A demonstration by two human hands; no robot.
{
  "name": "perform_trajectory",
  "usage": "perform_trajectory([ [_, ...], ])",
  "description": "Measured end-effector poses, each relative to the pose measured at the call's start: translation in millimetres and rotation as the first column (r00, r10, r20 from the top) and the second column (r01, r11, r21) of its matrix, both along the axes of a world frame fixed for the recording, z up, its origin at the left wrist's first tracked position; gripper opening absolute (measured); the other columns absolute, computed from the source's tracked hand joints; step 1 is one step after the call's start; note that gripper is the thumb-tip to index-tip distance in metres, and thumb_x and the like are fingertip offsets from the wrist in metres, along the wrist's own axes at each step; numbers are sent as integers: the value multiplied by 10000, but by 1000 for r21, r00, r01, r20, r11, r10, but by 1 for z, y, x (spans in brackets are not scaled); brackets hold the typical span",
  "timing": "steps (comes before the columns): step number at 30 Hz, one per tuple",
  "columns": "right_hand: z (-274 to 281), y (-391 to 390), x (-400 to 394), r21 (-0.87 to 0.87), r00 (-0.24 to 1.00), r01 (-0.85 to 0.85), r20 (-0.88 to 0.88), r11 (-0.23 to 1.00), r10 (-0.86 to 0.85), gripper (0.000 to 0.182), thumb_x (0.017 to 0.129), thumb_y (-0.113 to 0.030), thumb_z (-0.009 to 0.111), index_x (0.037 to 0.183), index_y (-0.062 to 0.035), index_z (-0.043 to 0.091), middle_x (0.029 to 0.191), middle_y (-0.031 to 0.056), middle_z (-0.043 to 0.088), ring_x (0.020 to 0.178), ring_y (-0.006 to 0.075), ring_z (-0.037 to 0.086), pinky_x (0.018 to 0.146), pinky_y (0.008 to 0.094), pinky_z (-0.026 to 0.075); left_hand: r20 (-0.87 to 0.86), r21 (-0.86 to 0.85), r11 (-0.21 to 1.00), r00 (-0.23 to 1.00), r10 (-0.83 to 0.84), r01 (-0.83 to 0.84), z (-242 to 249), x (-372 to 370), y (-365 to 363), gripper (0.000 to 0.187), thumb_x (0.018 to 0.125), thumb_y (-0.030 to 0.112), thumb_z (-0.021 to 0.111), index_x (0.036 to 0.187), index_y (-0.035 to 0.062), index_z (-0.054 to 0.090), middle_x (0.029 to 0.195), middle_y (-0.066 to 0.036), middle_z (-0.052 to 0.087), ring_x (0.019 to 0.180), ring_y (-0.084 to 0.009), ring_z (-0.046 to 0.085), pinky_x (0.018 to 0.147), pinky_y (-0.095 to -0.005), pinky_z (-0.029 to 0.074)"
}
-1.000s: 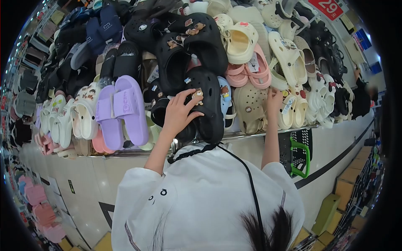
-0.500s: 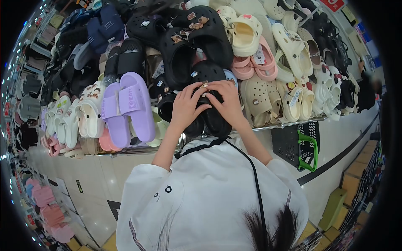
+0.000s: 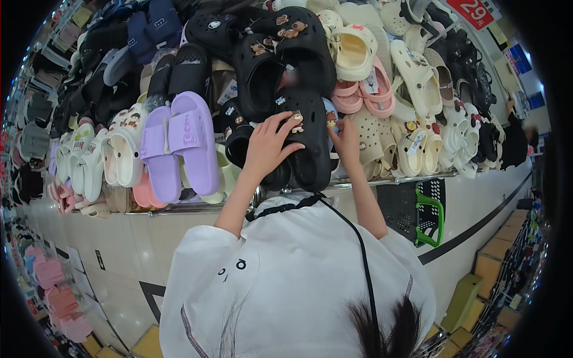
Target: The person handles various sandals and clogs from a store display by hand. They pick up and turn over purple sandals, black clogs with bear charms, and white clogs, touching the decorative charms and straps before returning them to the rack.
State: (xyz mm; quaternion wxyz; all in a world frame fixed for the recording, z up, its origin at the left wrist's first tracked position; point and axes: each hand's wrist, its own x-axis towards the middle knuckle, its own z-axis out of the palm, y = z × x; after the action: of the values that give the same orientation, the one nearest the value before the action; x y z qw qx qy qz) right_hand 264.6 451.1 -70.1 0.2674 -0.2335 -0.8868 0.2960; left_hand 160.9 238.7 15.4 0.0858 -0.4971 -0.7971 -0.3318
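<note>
A black clog with a small bear charm lies toe up at the front of the shoe pile. Over its left side is my left hand, fingers bent against the upper near the charm and thumb stretched across the clog. Just right of it, a light blue clog shows partly, with a colourful charm on it. My right hand has thumb and fingertips closed at that charm. Larger black clogs with bear charms lie behind.
Purple slides and white clogs lie to the left. Beige clogs and pink clogs are on the right. A metal rail edges the display; a black basket with a green handle stands below.
My right hand has left the black clog's charm and moved right to the light blue clog's charm. My left hand stays on the black clog, whose bear charm now shows.
</note>
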Motion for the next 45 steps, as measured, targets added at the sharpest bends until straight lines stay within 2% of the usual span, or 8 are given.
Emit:
perform_trajectory([
  [11,94,-26,-3,-159,866,-34,488,987,108,298,811,-236,662,994,-11,594,854,149,615,794,317,589,701,407,468,-7,-21,1000,1000,1,-2,-3,-1,-1,578,767,375,679,1259,132,498,1260,-56,507,1131,-270,508,917,-387,413],
  [14,111,-55,-18,89,983,-108,-137,990,119,196,823,-119,626,995,-29,598,979,127,611,953,300,565,809,373,444,46,16,1000,999,-10,9,-6,-2,-1,693,751,371,696,1284,25,420,1261,-106,510,1157,-294,491,938,-407,393],
  [17,105,-76,-36,142,888,-392,-201,909,414,222,810,-142,635,1000,-35,597,1023,118,596,994,302,543,836,393,420,-79,-16,1000,997,-22,21,-7,-11,-3,654,756,325,694,1271,26,424,1252,-110,514,1166,-291,486,951,-412,381],
  [25,83,-81,-40,193,928,-292,-180,937,326,130,781,-138,647,881,-55,643,995,68,628,985,274,553,836,388,404,-147,48,948,936,319,-315,11,-33,-67,342,773,237,680,1068,84,594,1137,-83,555,1133,-263,493,939,-404,348],
  [30,82,-79,-39,177,924,-303,-184,936,334,111,784,-101,636,881,-45,642,997,88,636,971,285,555,855,391,407,-76,46,742,738,670,-669,1,-52,-130,516,767,328,686,1178,56,534,1239,-115,495,1181,-316,442,972,-439,335],
  [38,77,-78,-34,89,936,-294,-174,952,305,130,820,-104,627,930,-38,651,1044,98,638,1026,272,551,911,370,392,-57,75,733,731,680,-676,-8,-52,-160,628,725,373,739,1191,21,509,1247,-171,467,1166,-338,428,990,-434,329],
  [43,78,-78,-33,69,940,-287,-171,955,295,125,829,-113,620,927,-40,650,1047,90,638,1030,267,549,923,364,383,377,337,316,435,818,-887,-46,-49,-179,644,639,318,807,1121,-14,539,1159,-188,504,1057,-363,456,943,-435,344],
  [45,77,-78,-33,68,935,-292,-187,954,300,127,837,-127,617,926,-42,651,1045,90,637,1029,265,549,918,361,383,429,161,421,448,784,-893,-49,-44,-190,615,645,309,798,1104,-18,553,1112,-180,530,1029,-361,462,931,-434,349],
])
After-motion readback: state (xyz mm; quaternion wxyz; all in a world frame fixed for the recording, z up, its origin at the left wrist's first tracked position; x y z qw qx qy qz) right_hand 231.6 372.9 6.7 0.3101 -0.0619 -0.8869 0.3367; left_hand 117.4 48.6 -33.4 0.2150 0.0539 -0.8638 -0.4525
